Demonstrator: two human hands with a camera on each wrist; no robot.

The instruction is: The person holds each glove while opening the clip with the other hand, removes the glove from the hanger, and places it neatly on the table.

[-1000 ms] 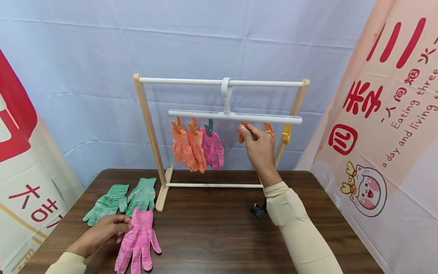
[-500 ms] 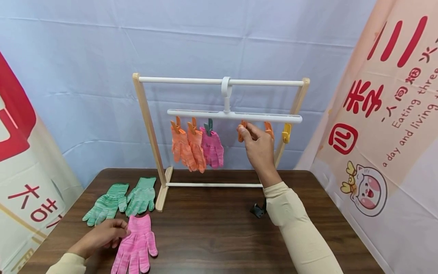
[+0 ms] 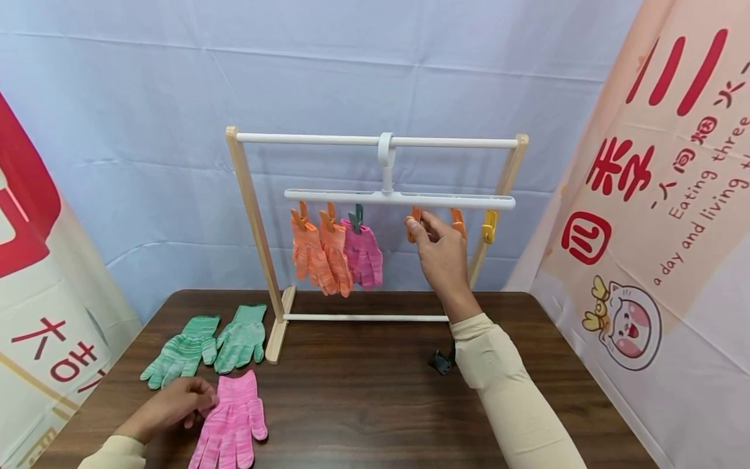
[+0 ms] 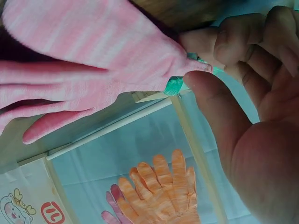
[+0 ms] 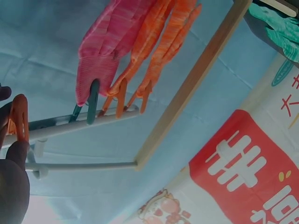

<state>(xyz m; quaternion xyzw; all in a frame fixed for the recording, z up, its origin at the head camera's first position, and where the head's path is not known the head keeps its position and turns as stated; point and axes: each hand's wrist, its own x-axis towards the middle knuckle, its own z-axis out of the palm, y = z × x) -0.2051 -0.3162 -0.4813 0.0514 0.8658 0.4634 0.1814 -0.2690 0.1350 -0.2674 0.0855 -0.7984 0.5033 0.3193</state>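
My left hand (image 3: 176,405) pinches the edge of a pink knitted glove (image 3: 231,417) at the left front of the table, as the left wrist view shows with the thumb against the cloth (image 4: 117,60). Up at the white hanger (image 3: 346,196), my right hand (image 3: 443,254) pinches an orange clothespin (image 3: 414,225) between thumb and fingers. That clothespin (image 5: 19,117) shows at the left edge of the right wrist view. From the hanger's left half hang two orange gloves (image 3: 310,254) on orange clothespins and a darker pink glove (image 3: 363,257) on a dark green clothespin.
Two green gloves (image 3: 186,348) lie behind my left hand. Right of my right hand hang another orange clothespin (image 3: 458,221) and a yellow one (image 3: 489,228). The wooden rack (image 3: 254,215) bears the hanger. A small black object (image 3: 441,361) lies near the right forearm.
My left hand has drawn the pink glove slightly left and toward the table's front edge. The right hand stays at the orange clothespin.
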